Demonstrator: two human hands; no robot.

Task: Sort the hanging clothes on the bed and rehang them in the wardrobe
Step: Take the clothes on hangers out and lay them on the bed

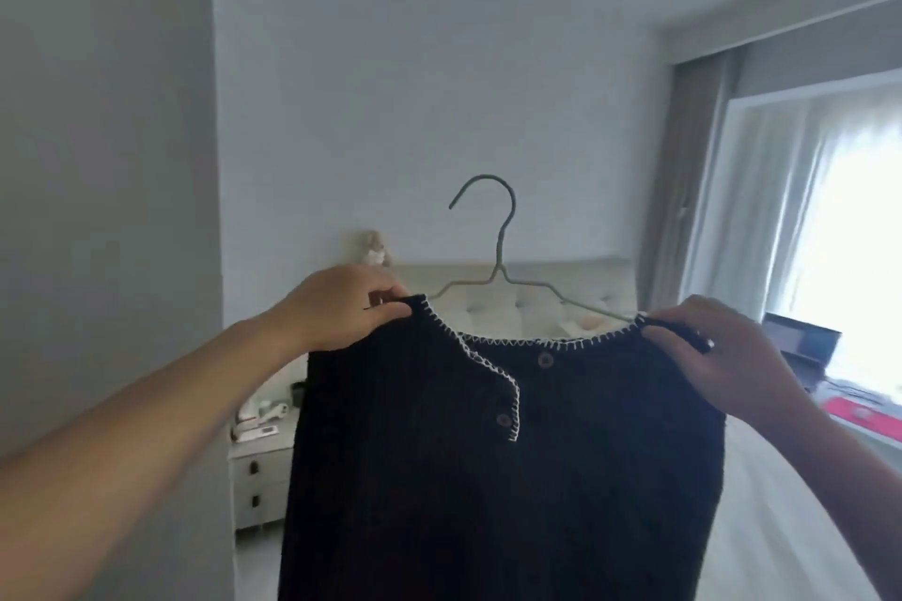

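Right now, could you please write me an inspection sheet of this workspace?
Surface: white bed, mostly hidden behind the garment.
Job's things: black knit cardigan with white stitched trim on a thin grey wire hanger, held up, hook upright; two buttons seen, unfastened.
Clutter: small items on the white bedside drawers; dark case and red flat thing by the window.
Grippers: left hand and right hand each pinch a shoulder.
Cables: nothing seen.
Surroundings: grey walls, tufted headboard, curtained window.
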